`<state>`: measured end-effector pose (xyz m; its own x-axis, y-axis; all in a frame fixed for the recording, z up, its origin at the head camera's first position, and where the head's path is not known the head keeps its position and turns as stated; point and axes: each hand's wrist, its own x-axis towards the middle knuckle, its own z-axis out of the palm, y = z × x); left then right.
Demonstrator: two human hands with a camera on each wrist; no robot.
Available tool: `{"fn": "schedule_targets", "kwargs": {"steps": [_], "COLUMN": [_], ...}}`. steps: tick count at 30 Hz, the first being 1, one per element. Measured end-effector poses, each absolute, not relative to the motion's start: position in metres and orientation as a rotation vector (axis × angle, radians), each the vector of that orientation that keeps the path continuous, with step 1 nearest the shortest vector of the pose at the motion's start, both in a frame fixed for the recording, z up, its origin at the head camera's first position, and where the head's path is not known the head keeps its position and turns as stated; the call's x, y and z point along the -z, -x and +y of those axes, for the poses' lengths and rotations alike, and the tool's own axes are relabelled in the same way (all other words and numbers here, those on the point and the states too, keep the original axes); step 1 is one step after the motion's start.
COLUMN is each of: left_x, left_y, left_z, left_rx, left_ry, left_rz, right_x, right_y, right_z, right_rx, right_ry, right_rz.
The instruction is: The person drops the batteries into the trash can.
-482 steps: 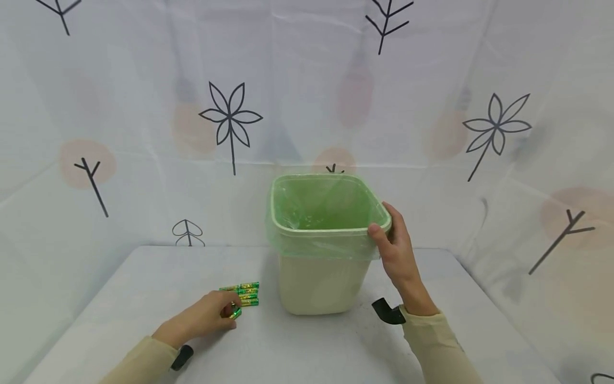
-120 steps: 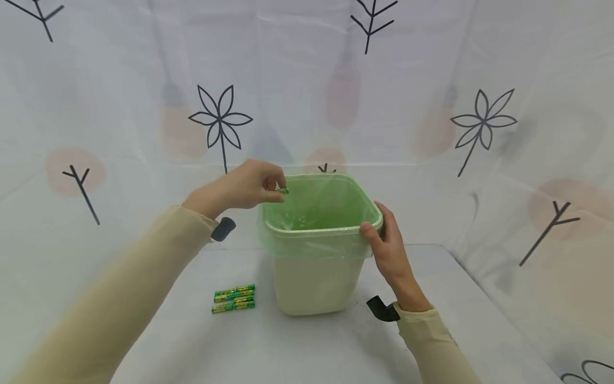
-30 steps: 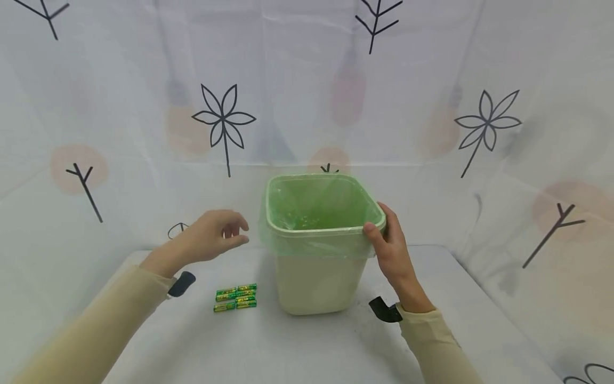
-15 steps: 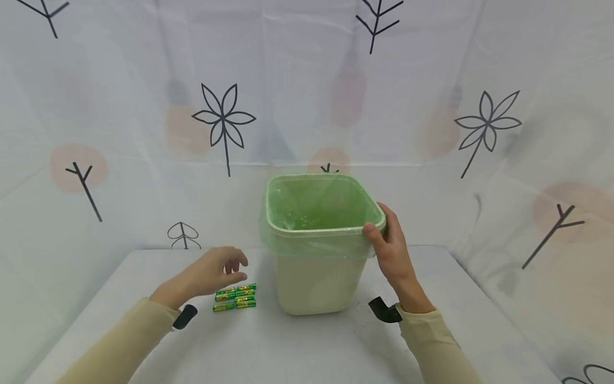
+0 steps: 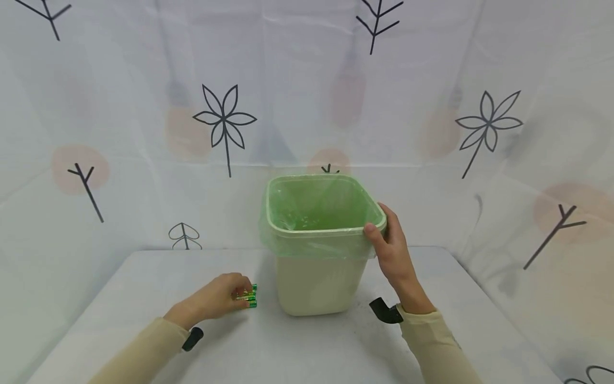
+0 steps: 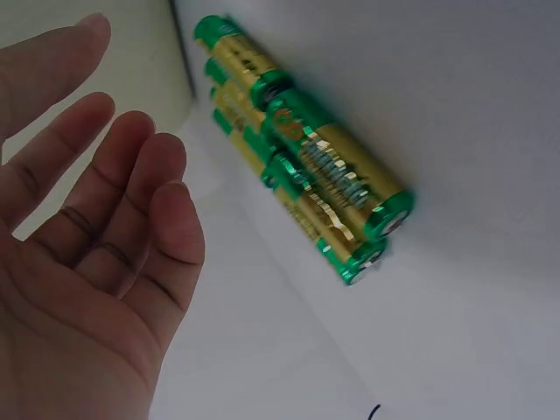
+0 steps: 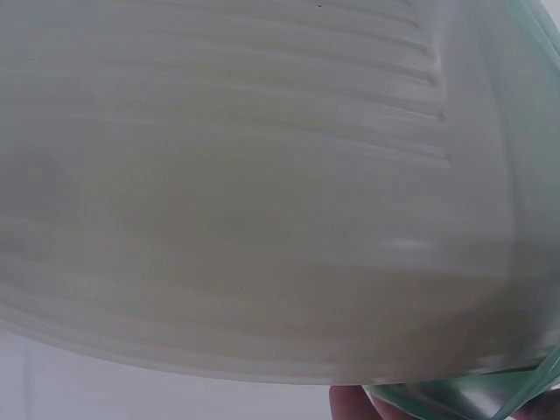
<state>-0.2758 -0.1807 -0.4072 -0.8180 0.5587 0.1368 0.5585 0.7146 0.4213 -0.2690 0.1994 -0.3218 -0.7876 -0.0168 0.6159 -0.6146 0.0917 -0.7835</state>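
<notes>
My left hand (image 5: 216,297) is low over a small cluster of green-and-gold batteries (image 5: 251,304), hiding most of them in the head view. In the left wrist view its fingers are loosely bent with nothing between them, beside the batteries (image 6: 337,171), which lie side by side in two short rows. My right hand (image 5: 394,253) grips the right front corner of a pale green trash bin (image 5: 320,288), thumb over the rim. A translucent green bin liner (image 5: 316,246) folds over that rim. The right wrist view is mostly filled by the bin's ribbed side (image 7: 262,192).
The bin stands upright on a white table (image 5: 297,352), right of the batteries. A white cloth backdrop (image 5: 297,96) with plant drawings rises behind the table and along both sides.
Four seconds ago my left hand held a battery over the bin's opening. One second ago it was free, left of the bin, and has since lowered to the batteries. My right hand stays put.
</notes>
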Motion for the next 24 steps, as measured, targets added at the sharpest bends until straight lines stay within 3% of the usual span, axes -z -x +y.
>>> {"fn": "schedule_targets", "kwargs": {"steps": [24], "left_x": [0.428], "left_y": [0.277], "left_z": [-0.176], "left_rx": [-0.561], "left_ry": [-0.870], "left_rz": [2.926], "right_x": [0.322], "right_y": [0.269], "right_z": [0.200], "right_rx": [-1.735], "right_ry": [-0.627], "right_rz": [-1.932]}}
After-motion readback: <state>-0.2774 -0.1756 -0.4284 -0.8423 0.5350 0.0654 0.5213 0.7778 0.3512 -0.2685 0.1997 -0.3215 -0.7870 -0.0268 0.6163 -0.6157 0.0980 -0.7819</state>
